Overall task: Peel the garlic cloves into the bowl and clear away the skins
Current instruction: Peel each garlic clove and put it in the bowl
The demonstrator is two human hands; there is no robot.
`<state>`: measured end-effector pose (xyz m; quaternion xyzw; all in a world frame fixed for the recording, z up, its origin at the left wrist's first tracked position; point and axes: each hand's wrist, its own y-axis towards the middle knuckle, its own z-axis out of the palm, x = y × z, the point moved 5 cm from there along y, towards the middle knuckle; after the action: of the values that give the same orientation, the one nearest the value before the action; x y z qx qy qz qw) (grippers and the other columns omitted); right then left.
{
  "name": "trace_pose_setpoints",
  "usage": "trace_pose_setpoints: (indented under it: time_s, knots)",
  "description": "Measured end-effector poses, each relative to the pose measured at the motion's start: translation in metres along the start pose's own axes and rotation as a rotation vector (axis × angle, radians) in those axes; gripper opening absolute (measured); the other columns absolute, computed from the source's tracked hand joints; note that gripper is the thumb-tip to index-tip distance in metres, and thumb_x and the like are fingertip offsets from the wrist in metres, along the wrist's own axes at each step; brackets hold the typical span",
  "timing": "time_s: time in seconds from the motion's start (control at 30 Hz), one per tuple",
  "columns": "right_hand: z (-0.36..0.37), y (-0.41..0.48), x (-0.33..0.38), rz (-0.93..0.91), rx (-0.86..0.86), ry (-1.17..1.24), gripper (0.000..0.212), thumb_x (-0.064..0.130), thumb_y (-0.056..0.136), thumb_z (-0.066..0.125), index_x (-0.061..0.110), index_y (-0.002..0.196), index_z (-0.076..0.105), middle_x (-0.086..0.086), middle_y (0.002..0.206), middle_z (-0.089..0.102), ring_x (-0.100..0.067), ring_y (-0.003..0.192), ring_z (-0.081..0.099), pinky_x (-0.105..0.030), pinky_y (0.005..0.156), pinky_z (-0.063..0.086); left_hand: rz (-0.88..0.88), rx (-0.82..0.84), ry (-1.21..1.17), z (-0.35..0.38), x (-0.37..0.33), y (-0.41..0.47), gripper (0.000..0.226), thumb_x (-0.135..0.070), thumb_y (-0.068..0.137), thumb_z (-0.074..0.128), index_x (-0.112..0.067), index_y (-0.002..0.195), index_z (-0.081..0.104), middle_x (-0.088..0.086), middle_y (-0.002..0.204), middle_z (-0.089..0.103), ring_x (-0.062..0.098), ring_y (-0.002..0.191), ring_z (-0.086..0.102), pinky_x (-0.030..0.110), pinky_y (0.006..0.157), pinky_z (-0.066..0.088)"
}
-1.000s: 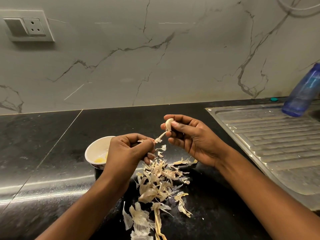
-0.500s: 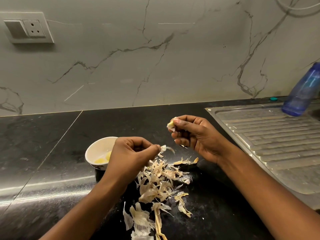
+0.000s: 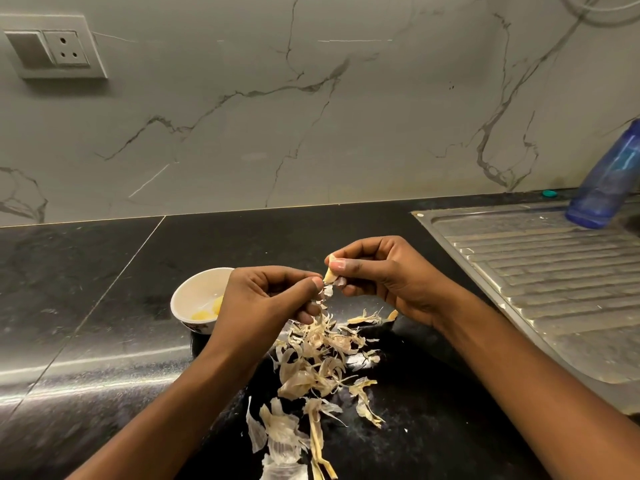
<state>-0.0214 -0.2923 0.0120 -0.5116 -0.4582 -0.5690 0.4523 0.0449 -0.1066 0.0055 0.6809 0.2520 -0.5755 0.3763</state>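
- The wall (image 3: 242, 133) is pale grey marble with dark veins, smooth and faintly glossy.
- A switch and socket plate (image 3: 52, 46) sits high on it at the left.
- The counter (image 3: 86, 289) is polished black stone — a streak of light lies across it.
- A ribbed steel drainboard (image 3: 554, 289) is set into it on the right.

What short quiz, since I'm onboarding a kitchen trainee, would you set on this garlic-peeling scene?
1. True or false: the loose skins lie inside the bowl.
2. Which hand pinches the garlic clove? A left, B right, C neither.
3. Fill in: the skins rest on the black ____.
Key: 1 false; 2 B, the right hand, while fingers of the left hand pull its skin; 3 countertop.
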Motion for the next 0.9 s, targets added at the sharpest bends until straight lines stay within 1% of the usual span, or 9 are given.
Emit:
trace_pose_setpoints:
  time_s: [0.17, 0.33, 0.47, 0.57, 0.77, 0.9]
  knots:
    - [0.0034, -0.0019, 0.0008, -0.013, 0.021, -0.026, 0.026, 0.013, 0.082, 0.078, 0.004, 0.107, 0.079, -0.013, 0.096, 0.08, -0.017, 0.083, 0.076, -0.024, 0.073, 0.063, -0.028, 0.018, 0.006, 0.0003, 0.0006, 0.0001, 0.008, -0.002, 0.091, 0.074, -0.001, 0.095, 0.081, 0.02, 0.08, 0.077, 0.029, 0.067, 0.073, 0.027, 0.063, 0.061]
    - [0.0045, -0.0029, 0.0023, -0.04, 0.033, -0.018, 0.024, 0.011, 0.082, 0.078, 0.004, 0.106, 0.08, -0.017, 0.099, 0.08, -0.02, 0.085, 0.078, -0.026, 0.074, 0.064, -0.04, 0.014, 0.018, -0.0002, 0.001, 0.001, 0.008, -0.002, 0.092, 0.073, -0.001, 0.091, 0.081, 0.02, 0.077, 0.077, 0.031, 0.067, 0.074, 0.029, 0.063, 0.062]
    - [0.0057, -0.0028, 0.001, -0.067, 0.045, -0.041, 0.021, 0.012, 0.082, 0.079, 0.009, 0.103, 0.083, -0.019, 0.099, 0.08, -0.023, 0.085, 0.077, -0.029, 0.076, 0.065, -0.008, 0.005, 0.031, -0.0002, 0.0003, -0.0004, 0.01, 0.003, 0.092, 0.071, 0.002, 0.086, 0.079, 0.022, 0.072, 0.074, 0.032, 0.062, 0.071, 0.03, 0.06, 0.062]
    - [0.0069, -0.0023, -0.0007, -0.077, 0.053, -0.044, 0.022, 0.012, 0.084, 0.078, 0.008, 0.106, 0.082, -0.021, 0.102, 0.079, -0.026, 0.088, 0.077, -0.03, 0.078, 0.065, 0.004, -0.01, 0.034, -0.0016, 0.0006, -0.001, 0.012, 0.006, 0.091, 0.07, 0.002, 0.083, 0.079, 0.023, 0.07, 0.073, 0.03, 0.058, 0.069, 0.03, 0.057, 0.06]
    - [0.0093, -0.0025, 0.0019, -0.11, 0.073, -0.045, 0.025, 0.008, 0.088, 0.075, 0.003, 0.112, 0.079, -0.02, 0.105, 0.079, -0.026, 0.094, 0.078, -0.029, 0.078, 0.064, -0.009, 0.003, -0.005, -0.001, 0.0007, -0.0001, 0.014, 0.005, 0.093, 0.069, 0.0, 0.085, 0.08, 0.024, 0.071, 0.073, 0.028, 0.058, 0.068, 0.029, 0.056, 0.059]
    - [0.0061, -0.0036, 0.0069, -0.146, 0.054, -0.08, 0.025, 0.01, 0.087, 0.076, 0.005, 0.111, 0.079, -0.018, 0.105, 0.08, -0.026, 0.096, 0.078, -0.03, 0.08, 0.064, -0.045, 0.051, -0.069, 0.0004, -0.0018, -0.0001, 0.012, 0.001, 0.093, 0.069, 0.001, 0.088, 0.08, 0.025, 0.079, 0.075, 0.03, 0.066, 0.073, 0.028, 0.062, 0.062]
